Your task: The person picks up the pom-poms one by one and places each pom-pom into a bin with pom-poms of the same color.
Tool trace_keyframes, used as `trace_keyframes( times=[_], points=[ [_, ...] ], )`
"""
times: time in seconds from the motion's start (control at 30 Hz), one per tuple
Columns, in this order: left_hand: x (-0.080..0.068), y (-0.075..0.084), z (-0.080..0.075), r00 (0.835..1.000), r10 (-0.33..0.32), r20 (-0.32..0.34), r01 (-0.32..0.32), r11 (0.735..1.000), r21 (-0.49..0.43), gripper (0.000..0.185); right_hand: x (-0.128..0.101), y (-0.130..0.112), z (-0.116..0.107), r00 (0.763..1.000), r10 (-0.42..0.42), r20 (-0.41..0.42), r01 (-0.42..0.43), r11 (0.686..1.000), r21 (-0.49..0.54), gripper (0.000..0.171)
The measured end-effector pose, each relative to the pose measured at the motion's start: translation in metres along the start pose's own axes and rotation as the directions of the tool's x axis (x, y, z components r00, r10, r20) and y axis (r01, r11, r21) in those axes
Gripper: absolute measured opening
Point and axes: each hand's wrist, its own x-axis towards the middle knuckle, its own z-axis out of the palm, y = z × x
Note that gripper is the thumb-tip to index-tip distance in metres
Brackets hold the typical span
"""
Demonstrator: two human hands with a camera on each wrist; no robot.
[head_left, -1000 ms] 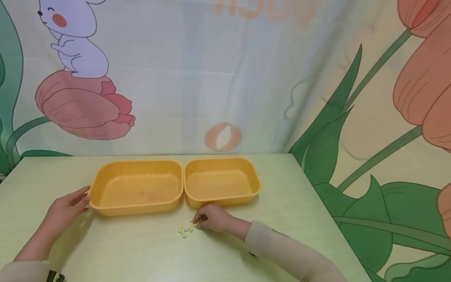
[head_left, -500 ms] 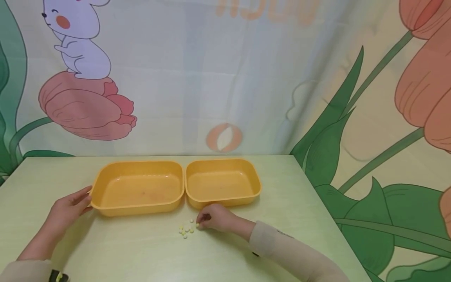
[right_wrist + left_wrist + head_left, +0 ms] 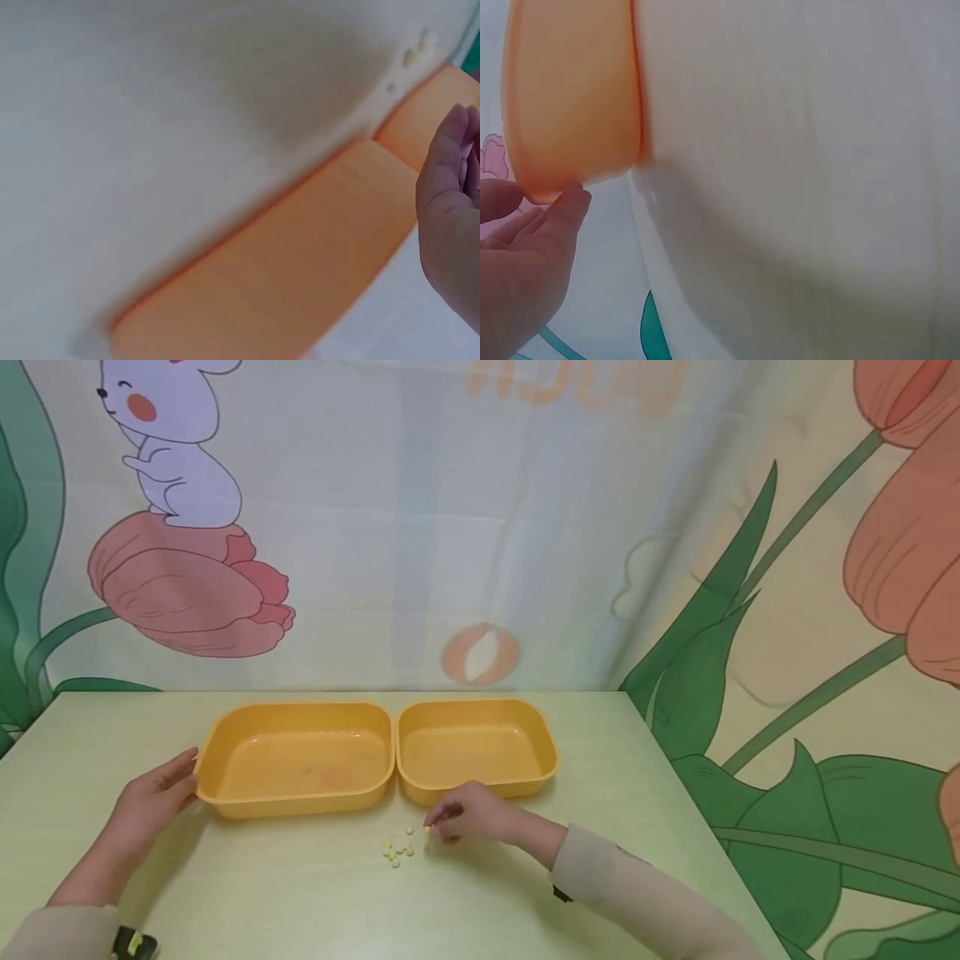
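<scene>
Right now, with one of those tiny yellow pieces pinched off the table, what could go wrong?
The yellow piece is tiny and held only at the tips of the right hand, so it could slip and roll on the table.
The loose pile lies just beside that hand; a brush could scatter it.
The left hand merely touches the left tray at its rim, so a bump might still shift the tray.

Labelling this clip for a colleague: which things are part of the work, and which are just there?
In use:
right hand pinching a small pellet
pile of pellets
two orange trays
left hand touching the larger tray

Just there:
green table
cartoon curtain
</scene>
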Motion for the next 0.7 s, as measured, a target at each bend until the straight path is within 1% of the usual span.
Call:
trace_keyframes(
  times=[0.07,0.17,0.3,0.43,0.7],
  points=[
    [0.001,0.000,0.000,1.000,0.005,0.003,-0.005,1.000,-0.015,0.063,-0.001,-0.004,-0.004,1.000,-0.004,-0.005,0.004,0.999,0.035,0.011],
    [0.003,-0.001,-0.001,1.000,-0.012,0.009,0.013,0.998,-0.054,0.067,-0.003,-0.012,-0.013,1.000,-0.001,-0.017,0.002,0.998,0.060,0.012],
    [0.005,-0.003,-0.001,0.999,-0.030,0.017,0.032,0.991,-0.133,0.066,-0.006,-0.023,-0.027,1.000,0.010,-0.026,-0.009,0.999,0.053,0.013],
    [0.006,-0.004,0.000,0.999,-0.025,0.034,0.031,0.978,-0.204,0.062,-0.007,-0.033,-0.042,1.000,0.015,-0.025,-0.014,0.999,0.045,0.015],
    [0.007,-0.004,0.002,0.997,-0.065,0.040,0.072,0.967,-0.245,0.061,-0.007,-0.054,-0.069,0.999,0.030,-0.019,-0.029,0.998,0.057,0.021]
  ],
)
